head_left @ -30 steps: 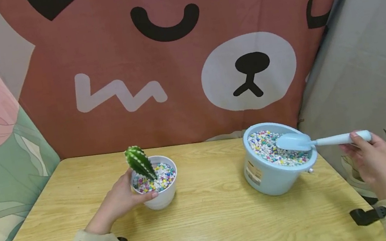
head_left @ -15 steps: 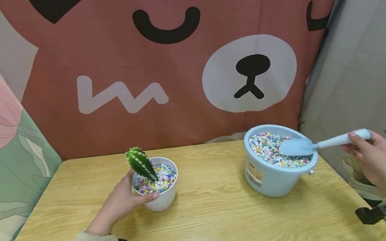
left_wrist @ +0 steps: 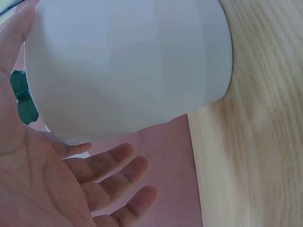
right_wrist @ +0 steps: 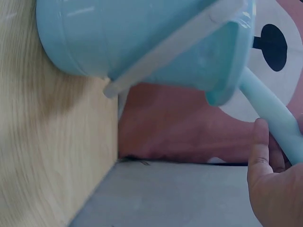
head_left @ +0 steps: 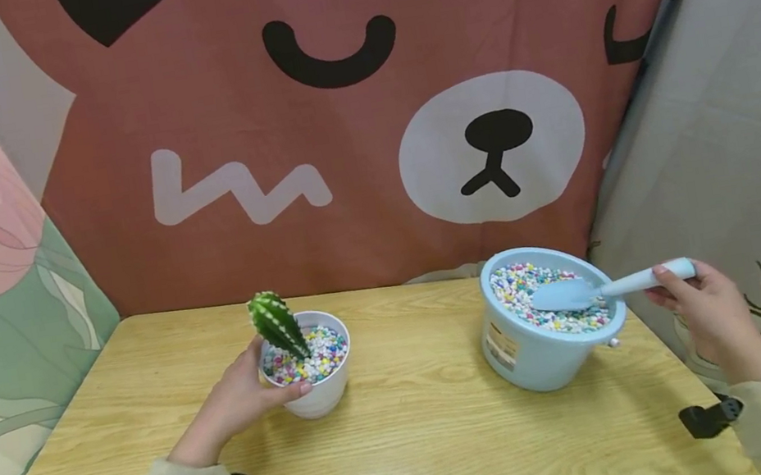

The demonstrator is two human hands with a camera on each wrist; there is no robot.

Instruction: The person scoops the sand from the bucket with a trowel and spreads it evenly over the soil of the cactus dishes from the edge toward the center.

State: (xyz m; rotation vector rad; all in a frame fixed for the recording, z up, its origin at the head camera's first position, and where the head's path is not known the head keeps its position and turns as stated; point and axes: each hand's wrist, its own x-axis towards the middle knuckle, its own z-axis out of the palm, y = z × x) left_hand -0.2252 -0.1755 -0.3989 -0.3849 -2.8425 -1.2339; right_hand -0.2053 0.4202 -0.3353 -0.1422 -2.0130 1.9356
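My left hand (head_left: 237, 393) holds a small white flowerpot (head_left: 318, 401) at its rim, thumb across the near edge. A green cactus (head_left: 277, 326) leans left out of the colourful pebbles (head_left: 327, 347) in the pot. In the left wrist view, the thumb and index finger lie at the rim of the pot (left_wrist: 132, 66), and the other fingers extend beside it. My right hand (head_left: 717, 313) grips the handle of a light blue scoop (head_left: 563, 296). Its blade lies on similar pebbles (head_left: 518, 290) inside a light blue bucket (head_left: 545, 357), the handle reaching over the right rim.
The wooden table (head_left: 397, 434) carries the pot at left and the bucket near its right edge. A brown bear-print curtain (head_left: 367, 248) hangs behind it, with a grey curtain (head_left: 730, 132) at the right. The bucket's white carrying handle (right_wrist: 175, 45) hangs down its side.
My right hand has moved left with the scoop, bringing the blade further in over the bucket's pebbles. The blade has also turned over. My left hand and the pot stay in place.
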